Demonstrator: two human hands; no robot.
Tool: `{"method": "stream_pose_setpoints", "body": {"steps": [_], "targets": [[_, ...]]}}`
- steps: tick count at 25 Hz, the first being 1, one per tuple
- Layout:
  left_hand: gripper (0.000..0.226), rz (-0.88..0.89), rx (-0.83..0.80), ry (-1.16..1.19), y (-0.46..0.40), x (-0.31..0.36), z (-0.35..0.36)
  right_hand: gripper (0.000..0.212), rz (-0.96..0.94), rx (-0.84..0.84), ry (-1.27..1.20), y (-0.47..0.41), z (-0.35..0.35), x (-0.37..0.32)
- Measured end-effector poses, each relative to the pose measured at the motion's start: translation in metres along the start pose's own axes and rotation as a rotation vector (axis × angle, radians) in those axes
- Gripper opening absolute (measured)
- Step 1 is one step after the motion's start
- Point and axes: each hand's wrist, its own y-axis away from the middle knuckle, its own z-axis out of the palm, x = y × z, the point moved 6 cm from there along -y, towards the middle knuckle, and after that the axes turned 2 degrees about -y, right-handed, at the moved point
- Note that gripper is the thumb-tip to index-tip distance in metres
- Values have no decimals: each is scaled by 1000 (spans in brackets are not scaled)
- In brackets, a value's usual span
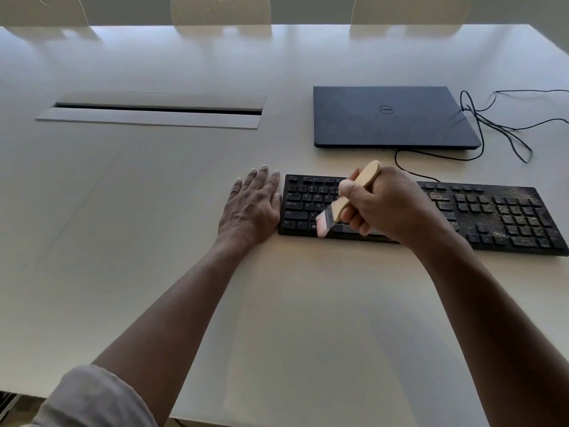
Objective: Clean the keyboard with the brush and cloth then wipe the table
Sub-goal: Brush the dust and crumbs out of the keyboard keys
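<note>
Your right hand (pixel 385 204) has its grip wrapped round the wooden handle of the brush (pixel 345 200), thumb on top, bristles down on the lower left keys of the keyboard (pixel 492 217). Bristles are blurred, so exact contact is hard to call.

Your left hand (pixel 251 208) lies flat on the surface (pixel 154 241), fingers straight, grip apart and holding nothing, its edge against the keyboard's left end. Looks like a stop against sliding.

The keyboard sits near the middle-right of the surface, just in front of the closed laptop (pixel 391 117), with its cable (pixel 492 124) looping off to the right.

Handling, as I judge it:
- Brush: light, stiff handle, soft bristles. Hold mid-handle as you do now; low force is enough.
- Keyboard: light, rigid, likely skates on this smooth surface. Brace it at the end or the front edge, not on the keys.
- Right half is heavily dusted, left half looks cleaner. Most of the brushing is ahead.
- No cloth in view.
</note>
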Motion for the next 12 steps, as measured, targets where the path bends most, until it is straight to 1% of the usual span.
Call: {"method": "stream_pose_setpoints", "body": {"steps": [2,3,5,7,9,10,12], "targets": [[55,-2,-3,-4,0,-1,0,11,-47,80,-23,-5,-8,0],[55,-1,-3,-6,0,0,0,7,-66,90,-20,-6,-9,0],[55,1,-4,-8,0,0,0,5,-62,48,10,-7,-7,2],[55,1,-3,-5,0,0,1,9,-24,-40,29,-7,-6,0],[55,2,-6,-2,-1,-1,2,14,6,-76,38,-9,-13,-3],[55,3,-8,-1,-1,-1,2,16,7,-52,43,-12,-19,-5],[55,3,-9,2,-1,-1,2,15,-29,56,74,-22,-31,-10]]}}
